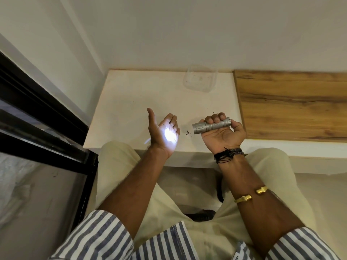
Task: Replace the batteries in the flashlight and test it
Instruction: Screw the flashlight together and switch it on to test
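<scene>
A short silver flashlight point(204, 127) lies across my right hand point(223, 134), whose fingers are wrapped around its rear half. Its head points left and it is lit. The beam makes a bright white spot on the palm of my left hand point(163, 134), which is held open, palm facing right, a hand's width from the lens. Both hands hover above the near edge of a white tabletop point(131, 102). No batteries are visible.
A clear plastic container point(200, 78) stands at the back of the white tabletop, against the wall. A wooden panel point(293, 104) adjoins on the right. A black-framed glass partition point(37, 117) runs along the left. Small dark specks point(188, 133) lie between my hands.
</scene>
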{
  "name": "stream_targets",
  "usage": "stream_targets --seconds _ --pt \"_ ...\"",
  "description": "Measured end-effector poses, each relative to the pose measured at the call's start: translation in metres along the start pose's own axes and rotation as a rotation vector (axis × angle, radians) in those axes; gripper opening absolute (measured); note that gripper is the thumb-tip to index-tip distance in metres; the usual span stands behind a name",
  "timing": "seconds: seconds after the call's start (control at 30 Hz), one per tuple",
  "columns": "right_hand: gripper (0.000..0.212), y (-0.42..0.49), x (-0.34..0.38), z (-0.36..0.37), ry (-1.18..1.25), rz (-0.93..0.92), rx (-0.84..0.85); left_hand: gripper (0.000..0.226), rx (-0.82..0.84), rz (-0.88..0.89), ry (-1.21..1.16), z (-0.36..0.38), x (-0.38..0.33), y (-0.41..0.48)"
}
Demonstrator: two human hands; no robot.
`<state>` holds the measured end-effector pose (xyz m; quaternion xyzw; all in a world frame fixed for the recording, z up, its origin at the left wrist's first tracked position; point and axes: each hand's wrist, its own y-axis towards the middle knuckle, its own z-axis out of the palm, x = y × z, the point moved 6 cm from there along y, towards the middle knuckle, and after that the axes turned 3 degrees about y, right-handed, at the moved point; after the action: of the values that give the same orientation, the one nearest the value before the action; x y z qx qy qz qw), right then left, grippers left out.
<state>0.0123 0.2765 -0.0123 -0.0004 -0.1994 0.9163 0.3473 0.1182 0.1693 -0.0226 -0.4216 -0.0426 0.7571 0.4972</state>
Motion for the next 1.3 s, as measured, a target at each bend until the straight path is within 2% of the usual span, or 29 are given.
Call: stream_targets --seconds 0.63,0.87,0.93,1.0,1.1,1.23,1.3 --pt "0.014 0.0 0.0 0.002 -0.019 -0.012 -0.008 0.1 -0.004 0.038 0.053 0.0 -0.001 -0.004" --pt "0.021 -0.001 -0.001 0.004 -0.007 0.039 0.052 0.104 0.022 0.002 0.001 0.001 -0.002 -0.001" --pt "0.016 -0.001 -0.002 0.006 -0.04 0.057 0.065 0.104 0.027 0.004 0.006 0.001 -0.002 -0.002" --pt "0.011 0.001 -0.003 0.006 -0.121 0.052 0.032 0.103 0.026 0.01 0.006 0.001 -0.002 -0.003" --pt "0.026 0.003 -0.002 0.004 -0.358 -0.001 0.004 0.103 -0.011 0.037 -0.031 0.0 -0.007 -0.002" --pt "0.028 -0.002 0.011 0.011 -0.887 -0.334 0.012 0.1 -0.095 0.108 -0.042 -0.011 -0.015 -0.002" --pt "0.03 -0.006 0.014 0.017 -1.027 -0.511 0.021 0.099 -0.108 0.131 -0.029 -0.014 -0.016 -0.003"
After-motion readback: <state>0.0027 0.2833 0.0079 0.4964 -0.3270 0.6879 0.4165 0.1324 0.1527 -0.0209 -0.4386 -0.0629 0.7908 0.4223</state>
